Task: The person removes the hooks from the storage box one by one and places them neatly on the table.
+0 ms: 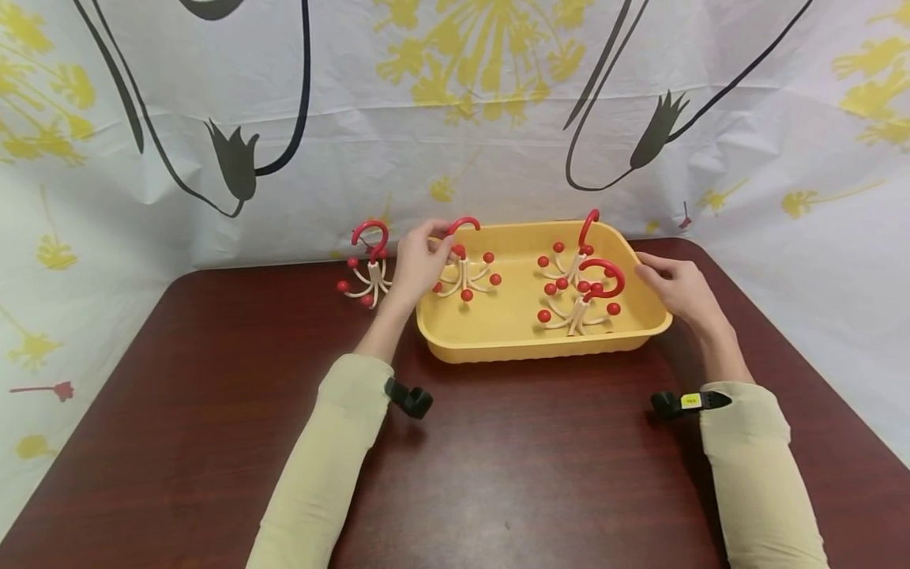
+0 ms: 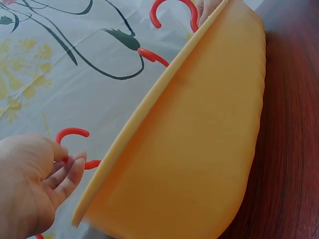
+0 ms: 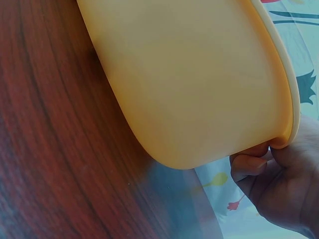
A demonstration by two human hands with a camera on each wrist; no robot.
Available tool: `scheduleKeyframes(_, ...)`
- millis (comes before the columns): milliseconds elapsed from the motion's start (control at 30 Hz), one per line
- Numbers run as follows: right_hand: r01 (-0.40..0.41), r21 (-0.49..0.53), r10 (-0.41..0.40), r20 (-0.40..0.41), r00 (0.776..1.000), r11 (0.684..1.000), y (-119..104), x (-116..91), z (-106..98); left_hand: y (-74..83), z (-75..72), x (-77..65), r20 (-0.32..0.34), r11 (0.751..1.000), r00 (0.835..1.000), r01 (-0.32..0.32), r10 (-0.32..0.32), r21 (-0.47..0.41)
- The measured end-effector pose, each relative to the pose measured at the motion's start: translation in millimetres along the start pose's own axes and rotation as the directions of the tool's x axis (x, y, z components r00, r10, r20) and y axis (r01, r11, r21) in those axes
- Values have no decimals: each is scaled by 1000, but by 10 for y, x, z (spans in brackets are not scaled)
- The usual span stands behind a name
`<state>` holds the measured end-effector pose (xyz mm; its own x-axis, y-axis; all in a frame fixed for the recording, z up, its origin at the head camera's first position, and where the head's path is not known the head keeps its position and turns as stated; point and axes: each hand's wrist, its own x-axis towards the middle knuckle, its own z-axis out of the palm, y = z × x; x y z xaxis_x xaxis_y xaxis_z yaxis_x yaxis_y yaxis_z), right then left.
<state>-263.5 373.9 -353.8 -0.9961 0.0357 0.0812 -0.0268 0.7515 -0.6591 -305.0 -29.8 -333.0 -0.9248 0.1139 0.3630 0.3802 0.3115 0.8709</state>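
Beige sleeves (image 1: 320,466) nearest, black wrist gear (image 1: 411,399) on the cuffs. Dark red-brown wood table (image 1: 512,474) next. Yellow tray (image 1: 498,349) sits on it toward the back edge, long side facing the person, so both hands reach its ends easily. Inside, at right, the front-right hook piece (image 1: 579,312) stands on its spread arms, hook up and tipped toward the right; placed close to its neighbour, arms nearly overlapping, which probably saves floor space. Right hand (image 1: 682,291) grips the tray's right rim, thumb over the top, fingers curled under the lip, likely to steady it. Left hand (image 1: 421,262) pinches the held hook piece (image 1: 464,275) by the lower part of its red hook, presumably because the hook offers the cleanest grip above the splayed arms. That piece is inside the tray's left end, roughly upright; cannot tell from here whether its arms rest on the tray floor. Look: glossy red hook, short cream stem, cream arms curving out and up, a round red ball on each tip. Loose hook piece (image 1: 374,276), same build, stands on the table just left of the tray, outside it. Rear-right hook piece (image 1: 577,267) is behind the front one. Farthest: white cloth (image 1: 355,174), yellow and grey flower print.
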Motion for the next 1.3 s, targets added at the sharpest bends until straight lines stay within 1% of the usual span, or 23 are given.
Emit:
scheduleKeyframes(267, 4, -7, -4, -4, 1000, 1000, 11, 4, -3, 28, 31, 18, -3, 999, 999, 51, -51, 15)
scheduleKeyframes(467, -1, -10, 0, -4, 1000, 1000, 11, 8, 3, 26, 34, 4, -14, 1000, 1000, 24, -24, 20)
scheduleKeyframes(600, -9, -4, 9, 1, 1000, 1000, 4, 6, 3, 56, 28, -12, -42, 1000, 999, -15, 15, -6)
scheduleKeyframes(733, -12, -2, 12, 2, 1000, 1000, -7, -1, -3, 116, 18, -32, -78, 995, 993, -91, 87, -44)
scheduleKeyframes(867, -1, -7, 1, 1, 1000, 1000, -10, -5, -11, 185, 7, -67, -117, 983, 980, -172, 163, -69)
scheduleKeyframes(967, 6, -7, -6, 1, 1000, 1000, -3, -1, -16, 236, -9, -104, -148, 971, 967, -221, 206, -93)
scheduleKeyframes(1133, -8, -15, 8, 4, 1000, 1000, -16, -1, -15, 318, -53, -166, -184, 960, 953, -260, 238, -100)
scheduleKeyframes(1300, -25, -34, 25, 15, 1000, 999, -44, -8, -20, 348, -98, -217, -206, 955, 944, -281, 257, -94)
